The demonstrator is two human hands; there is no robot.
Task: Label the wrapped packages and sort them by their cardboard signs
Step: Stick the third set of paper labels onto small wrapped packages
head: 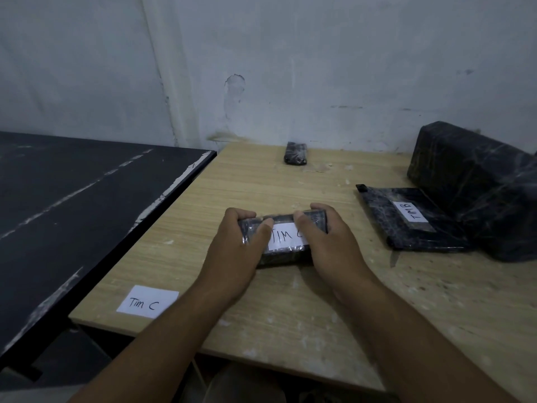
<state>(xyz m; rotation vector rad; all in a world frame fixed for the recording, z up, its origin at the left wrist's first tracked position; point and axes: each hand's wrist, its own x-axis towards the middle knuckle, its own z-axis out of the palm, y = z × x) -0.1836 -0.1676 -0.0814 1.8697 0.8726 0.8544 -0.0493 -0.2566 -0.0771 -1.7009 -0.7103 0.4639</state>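
Your left hand (243, 241) and right hand (325, 239) both grip a small black plastic-wrapped package (283, 238) on the light wooden surface (290, 301), fingers curled over its far edge, thumbs pressing its white label (286, 236) reading "TIM C". A white paper sign (146, 301) reading "Tim C" lies near left. A flat black wrapped package (406, 219) at right reads "TIM B".

light wooden table (290, 301), pale flecks all over. a white tim c sign (147, 301) lies at its near left corner, a tim c package (280, 257) mid-table, a flat tim b package (406, 219) right, touching a bulky wrapped package (470, 181), and a small package (295, 153) by the back edge.
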